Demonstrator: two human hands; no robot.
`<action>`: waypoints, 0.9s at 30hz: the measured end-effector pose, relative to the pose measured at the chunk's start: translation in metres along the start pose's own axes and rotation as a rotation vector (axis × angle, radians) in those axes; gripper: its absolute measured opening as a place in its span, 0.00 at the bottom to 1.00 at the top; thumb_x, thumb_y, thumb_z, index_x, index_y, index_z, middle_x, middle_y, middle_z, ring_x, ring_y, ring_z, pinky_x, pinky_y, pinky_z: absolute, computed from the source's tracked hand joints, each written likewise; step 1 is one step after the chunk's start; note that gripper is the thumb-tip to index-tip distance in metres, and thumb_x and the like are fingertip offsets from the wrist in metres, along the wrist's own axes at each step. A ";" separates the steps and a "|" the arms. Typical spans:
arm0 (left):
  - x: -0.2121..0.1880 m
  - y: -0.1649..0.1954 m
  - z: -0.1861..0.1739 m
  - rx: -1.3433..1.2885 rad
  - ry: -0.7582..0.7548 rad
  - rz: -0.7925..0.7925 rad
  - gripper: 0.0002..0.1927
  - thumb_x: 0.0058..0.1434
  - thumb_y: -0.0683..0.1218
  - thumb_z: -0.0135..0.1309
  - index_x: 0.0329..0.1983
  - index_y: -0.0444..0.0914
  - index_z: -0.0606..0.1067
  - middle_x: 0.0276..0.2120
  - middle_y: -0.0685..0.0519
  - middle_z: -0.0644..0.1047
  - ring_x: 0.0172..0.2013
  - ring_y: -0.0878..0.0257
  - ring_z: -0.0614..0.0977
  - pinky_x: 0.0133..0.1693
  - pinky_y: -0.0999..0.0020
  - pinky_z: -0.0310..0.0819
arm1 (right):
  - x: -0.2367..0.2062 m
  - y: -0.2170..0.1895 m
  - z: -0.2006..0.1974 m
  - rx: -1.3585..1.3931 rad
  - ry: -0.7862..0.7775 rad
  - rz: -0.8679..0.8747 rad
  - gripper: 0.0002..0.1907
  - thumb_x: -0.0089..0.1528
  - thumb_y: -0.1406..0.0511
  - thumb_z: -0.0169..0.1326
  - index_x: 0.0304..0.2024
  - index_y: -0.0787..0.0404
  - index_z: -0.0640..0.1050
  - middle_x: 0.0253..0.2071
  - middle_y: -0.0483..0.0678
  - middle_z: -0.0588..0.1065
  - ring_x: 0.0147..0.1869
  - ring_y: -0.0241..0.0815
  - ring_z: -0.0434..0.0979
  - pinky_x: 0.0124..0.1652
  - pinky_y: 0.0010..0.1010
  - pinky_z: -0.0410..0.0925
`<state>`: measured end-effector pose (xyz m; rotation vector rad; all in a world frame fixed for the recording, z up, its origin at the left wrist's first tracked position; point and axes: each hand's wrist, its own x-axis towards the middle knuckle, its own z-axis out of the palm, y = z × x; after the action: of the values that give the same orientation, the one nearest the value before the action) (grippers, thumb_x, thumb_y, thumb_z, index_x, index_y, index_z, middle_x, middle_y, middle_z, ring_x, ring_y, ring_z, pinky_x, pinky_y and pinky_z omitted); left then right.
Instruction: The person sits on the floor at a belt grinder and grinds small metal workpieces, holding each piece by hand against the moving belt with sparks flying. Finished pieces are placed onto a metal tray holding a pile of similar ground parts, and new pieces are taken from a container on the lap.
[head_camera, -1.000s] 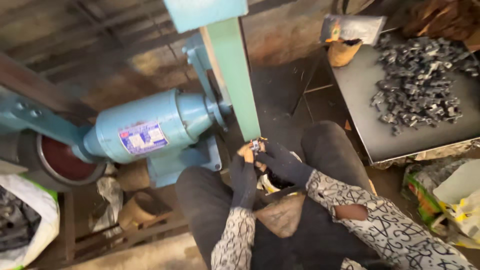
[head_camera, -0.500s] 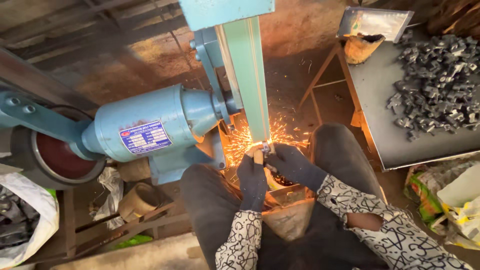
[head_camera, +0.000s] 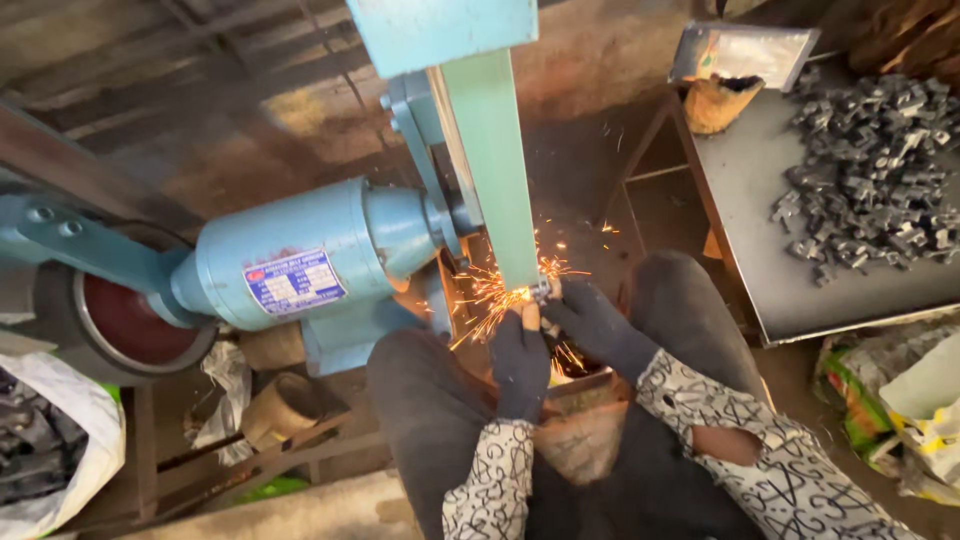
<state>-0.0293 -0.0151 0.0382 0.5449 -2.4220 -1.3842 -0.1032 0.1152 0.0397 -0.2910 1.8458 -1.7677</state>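
Sleeves: patterned black-and-white, the right one torn at the forearm; both run forward over dark trousers.
Left hand (head_camera: 520, 358): dark glove, fingers curled tight, one bare fingertip showing at the top; it pinches the near side of the metal piece.
Right hand (head_camera: 598, 322): dark glove, fingers clenched round the same piece from the right side; the two hands touch at the tips.
Metal piece (head_camera: 545, 290): small and grey, pinched between both hands at knee level, pressed against the lower end of the belt. Mostly hidden by the gloves; long axis and heading cannot be told.
Sparks (head_camera: 490, 300): orange spray fanning left and downward from the contact point.
Belt (head_camera: 492, 170): pale green band, long axis near upright, leaning slightly left towards the top.
Motor (head_camera: 300, 262): light blue drum lying on its side left of the belt, label facing up, red wheel at its far left end.
Table (head_camera: 760, 240): dark sheet top on the right, well apart from the hands.
Pile of parts (head_camera: 870, 170): grey metal pieces heaped on the far part of the table.
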 end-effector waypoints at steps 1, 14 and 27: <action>0.000 -0.002 -0.002 -0.044 -0.023 -0.017 0.11 0.70 0.46 0.49 0.44 0.35 0.78 0.30 0.43 0.80 0.32 0.49 0.82 0.36 0.55 0.74 | 0.001 0.002 -0.001 -0.030 -0.004 -0.017 0.09 0.67 0.65 0.52 0.40 0.67 0.77 0.30 0.49 0.77 0.33 0.35 0.76 0.35 0.33 0.72; -0.008 0.014 -0.014 -0.794 -0.252 -0.513 0.17 0.69 0.50 0.50 0.56 0.37 0.75 0.42 0.51 0.80 0.34 0.66 0.80 0.34 0.69 0.74 | -0.042 -0.041 0.016 0.151 0.143 0.214 0.11 0.63 0.62 0.58 0.44 0.62 0.80 0.30 0.43 0.77 0.32 0.33 0.74 0.32 0.29 0.68; 0.008 -0.015 0.002 -0.688 -0.061 -0.299 0.16 0.72 0.49 0.52 0.46 0.29 0.78 0.29 0.53 0.79 0.29 0.69 0.78 0.32 0.74 0.72 | -0.003 -0.008 0.001 -0.264 0.064 -0.156 0.11 0.65 0.65 0.53 0.42 0.67 0.79 0.34 0.50 0.80 0.38 0.38 0.79 0.39 0.34 0.72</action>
<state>-0.0343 -0.0245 0.0251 0.6923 -1.7630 -2.2326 -0.1023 0.1154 0.0476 -0.4966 2.1569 -1.6481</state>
